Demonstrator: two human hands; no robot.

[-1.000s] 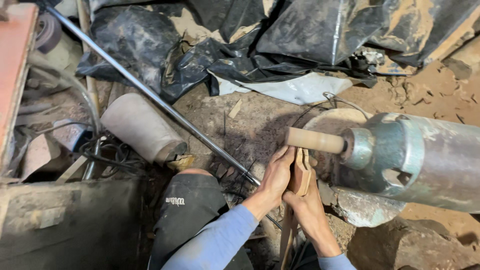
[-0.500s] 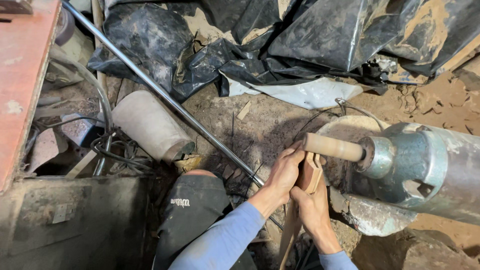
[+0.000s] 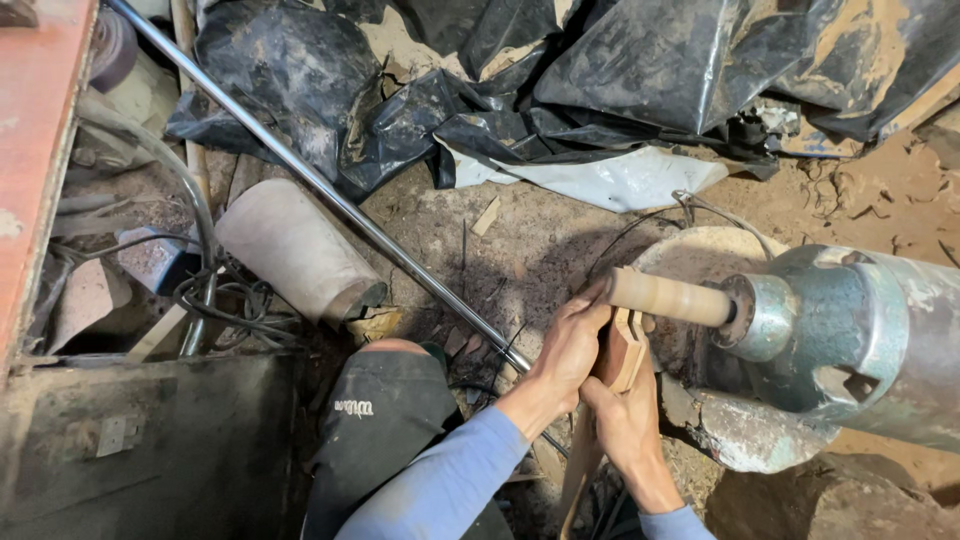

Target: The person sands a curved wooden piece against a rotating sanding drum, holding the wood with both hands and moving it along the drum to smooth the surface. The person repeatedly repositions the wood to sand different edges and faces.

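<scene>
A round wooden rod (image 3: 668, 296) sticks out leftward from the metal chuck (image 3: 765, 318) of a large grey-green lathe head (image 3: 880, 335). Under the rod's free end I hold a flat notched wooden stick (image 3: 622, 355). My left hand (image 3: 566, 352) grips its upper part, fingers touching the rod's tip. My right hand (image 3: 625, 425) holds the stick from below. The stick's lower end runs down toward my lap. My dark-trousered knee (image 3: 385, 400) is just left of my arms.
A long shiny metal bar (image 3: 330, 195) runs diagonally from top left toward my hands. A pale wood cylinder (image 3: 295, 250) lies left of it. Black plastic sheeting (image 3: 600, 80) covers the far ground. Cables (image 3: 215, 300) tangle at the left beside a rusty red edge (image 3: 35, 150).
The view has shifted slightly; the lathe and rod sit a little lower and further right in frame. My hands stay on the stick beneath the rod.
</scene>
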